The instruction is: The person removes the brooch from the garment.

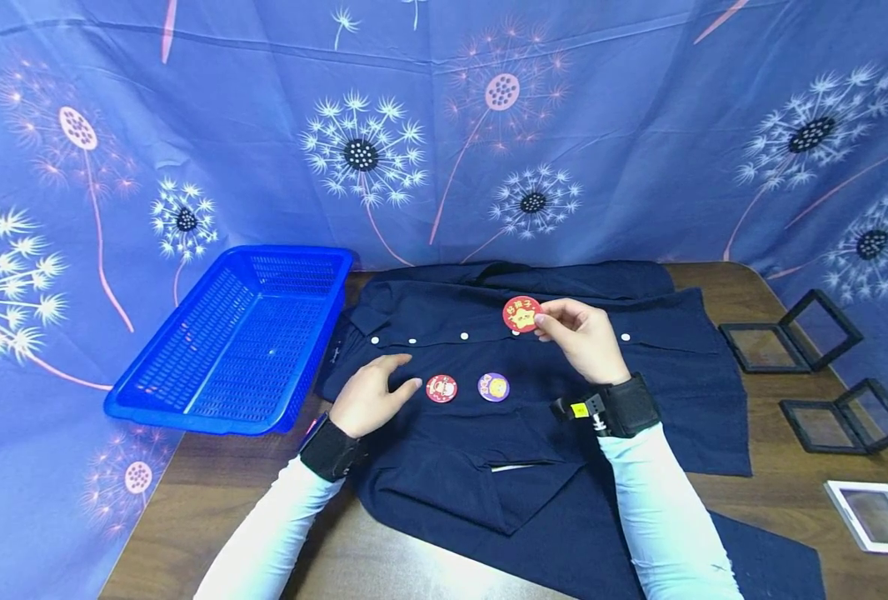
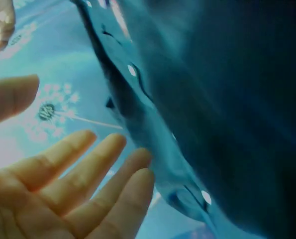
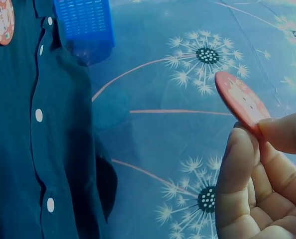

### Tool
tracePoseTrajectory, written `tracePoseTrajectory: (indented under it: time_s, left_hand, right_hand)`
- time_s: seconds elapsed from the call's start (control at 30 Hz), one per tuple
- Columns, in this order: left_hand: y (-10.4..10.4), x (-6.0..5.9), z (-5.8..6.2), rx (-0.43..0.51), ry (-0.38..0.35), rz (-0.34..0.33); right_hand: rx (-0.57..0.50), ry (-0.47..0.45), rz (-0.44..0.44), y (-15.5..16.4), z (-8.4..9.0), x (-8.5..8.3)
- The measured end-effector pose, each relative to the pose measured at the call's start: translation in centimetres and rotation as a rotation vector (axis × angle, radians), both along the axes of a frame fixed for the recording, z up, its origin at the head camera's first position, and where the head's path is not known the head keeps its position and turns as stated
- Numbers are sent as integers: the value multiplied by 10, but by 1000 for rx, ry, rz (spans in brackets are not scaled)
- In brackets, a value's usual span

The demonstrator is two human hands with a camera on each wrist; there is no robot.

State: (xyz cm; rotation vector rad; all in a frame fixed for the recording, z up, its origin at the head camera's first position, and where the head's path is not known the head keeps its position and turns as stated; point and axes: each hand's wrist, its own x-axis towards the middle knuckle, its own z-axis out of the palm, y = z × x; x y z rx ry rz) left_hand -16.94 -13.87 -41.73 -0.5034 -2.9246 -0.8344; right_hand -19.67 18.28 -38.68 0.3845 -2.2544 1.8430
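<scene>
Between thumb and fingers my right hand [image 1: 585, 340] pinches a round red badge [image 1: 521, 313] with a yellow star, held over the button row of a dark navy shirt [image 1: 661, 392]. The right wrist view shows the same badge [image 3: 241, 100] tilted, its edge between thumb and forefinger. My left hand [image 1: 372, 395] is over the shirt's left part, fingers loosely extended, holding nothing. Right of its fingertips lie a red badge [image 1: 441, 388] and a purple badge [image 1: 493, 387] on the shirt. In the left wrist view the left hand's fingers [image 2: 108, 164] are spread apart.
A blue plastic basket [image 1: 226, 333] stands at the left on the wooden table [image 1: 212, 500]. Two black hinged frames [image 1: 766, 367] and a white one [image 1: 875, 521] stand along the right edge. A blue dandelion-print cloth [image 1: 444, 125] hangs behind.
</scene>
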Motion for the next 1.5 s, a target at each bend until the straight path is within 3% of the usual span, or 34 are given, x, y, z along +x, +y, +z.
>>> tracePoseTrajectory:
  time_s: [0.2,0.5,1.03,1.33,1.5]
  left_hand:
    - [13,0,9,103,45,-14]
    - [35,-6,23,236,29,-83]
    - [66,-10,41,488,-133,-174]
    - [76,-14,48,580,-133,-186]
    - [79,-18,48,652,-187,-214]
  right_hand:
    - [-26,25,20,-5,5,3]
    - [-5,76,-16,-8,11,6]
    - [77,212,-68,-13,15,14]
    - [156,300,-75,-20,18,19]
    - [205,365,-68,-30,34,32]
